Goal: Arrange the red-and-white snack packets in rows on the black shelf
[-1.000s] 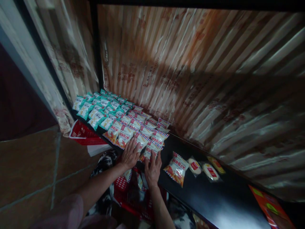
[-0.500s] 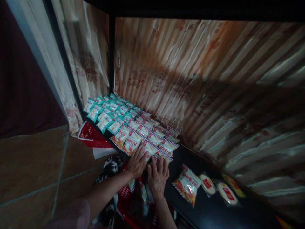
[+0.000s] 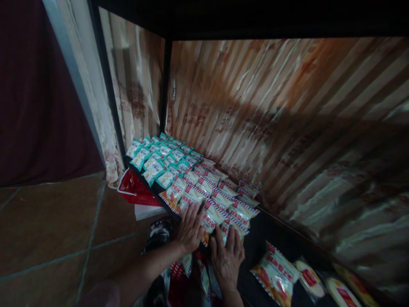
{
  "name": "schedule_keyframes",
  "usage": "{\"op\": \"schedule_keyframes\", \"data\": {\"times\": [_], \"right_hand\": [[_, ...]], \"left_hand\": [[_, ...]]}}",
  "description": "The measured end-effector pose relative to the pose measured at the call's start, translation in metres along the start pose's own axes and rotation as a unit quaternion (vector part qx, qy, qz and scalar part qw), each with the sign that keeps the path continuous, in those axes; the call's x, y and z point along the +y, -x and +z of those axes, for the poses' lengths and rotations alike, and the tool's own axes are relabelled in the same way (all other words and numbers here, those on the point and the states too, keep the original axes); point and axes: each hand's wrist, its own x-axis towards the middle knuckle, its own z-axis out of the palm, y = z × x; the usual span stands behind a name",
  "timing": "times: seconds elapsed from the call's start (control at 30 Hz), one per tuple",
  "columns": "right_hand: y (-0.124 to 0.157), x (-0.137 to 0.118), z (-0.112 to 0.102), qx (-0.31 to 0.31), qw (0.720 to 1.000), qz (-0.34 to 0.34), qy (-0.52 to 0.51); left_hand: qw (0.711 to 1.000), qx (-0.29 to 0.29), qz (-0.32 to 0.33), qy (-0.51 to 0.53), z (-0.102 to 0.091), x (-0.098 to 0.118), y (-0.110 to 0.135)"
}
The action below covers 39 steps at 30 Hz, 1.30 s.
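Rows of small snack packets lie on a black shelf (image 3: 275,230): green-and-white packets (image 3: 153,160) at the far left, red-and-white packets (image 3: 220,198) beside them. My left hand (image 3: 191,228) rests flat, fingers spread, on the nearest red-and-white packets. My right hand (image 3: 227,255) lies flat just to its right on the front packet of that group. Neither hand grips anything.
A loose red-and-white packet (image 3: 275,275) and round wrapped cakes (image 3: 308,281) lie further right on the shelf. A red basket (image 3: 134,189) sits on the tiled floor under the shelf's left end, another red basket (image 3: 179,281) below my hands. Striped wrapped panels back the shelf.
The view has swung left and down, so the packets and both hands sit lower and further right in frame. Both hands stay flat on the red-and-white packets.
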Motion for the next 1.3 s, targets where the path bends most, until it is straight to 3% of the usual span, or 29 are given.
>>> {"op": "schedule_keyframes", "data": {"times": [0.2,0.53,0.8,1.03,1.3], "right_hand": [[0.000,0.001,0.001,-0.005,0.999,-0.016,0.048],[0.001,0.000,-0.001,-0.006,0.995,-0.033,0.098],[-0.005,-0.001,-0.007,0.044,0.993,-0.062,0.091],[-0.049,-0.045,-0.014,0.016,0.991,-0.134,0.016],[-0.100,-0.108,0.026,-0.028,0.983,-0.179,-0.033]], "left_hand": [[0.998,0.016,-0.058,-0.032,-0.012,-0.024,-0.002],[0.996,0.013,-0.082,-0.036,0.002,-0.032,-0.004],[0.991,0.017,-0.121,-0.047,-0.024,-0.042,-0.006],[0.974,0.052,-0.212,-0.067,-0.024,-0.074,-0.002],[0.974,0.002,-0.216,-0.074,-0.016,-0.080,-0.002]]}}
